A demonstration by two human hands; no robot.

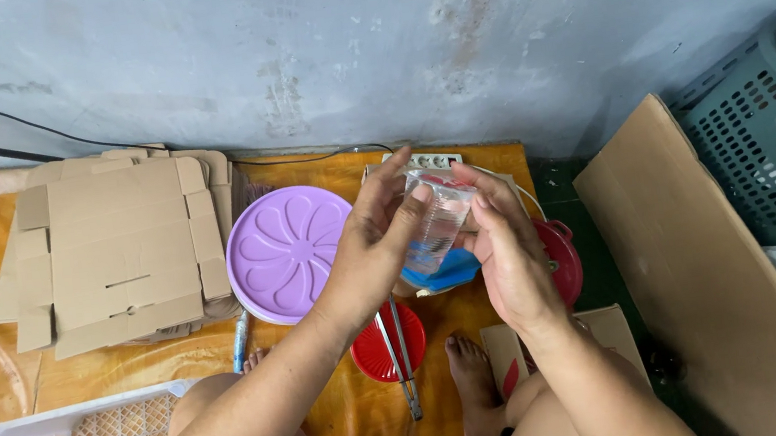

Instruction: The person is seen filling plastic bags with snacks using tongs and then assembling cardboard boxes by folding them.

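Left hand, right hand, grips closed around clear plastic cup

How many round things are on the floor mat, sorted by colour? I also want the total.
Purple: 1, the flower-patterned lid
Red: 2, the small lid under the tongs and the larger red lid beside the right hand
Total: 3

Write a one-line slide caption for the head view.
Left hand and right hand hold a clear plastic bag above a round purple plastic lid and flat cardboard boxes.
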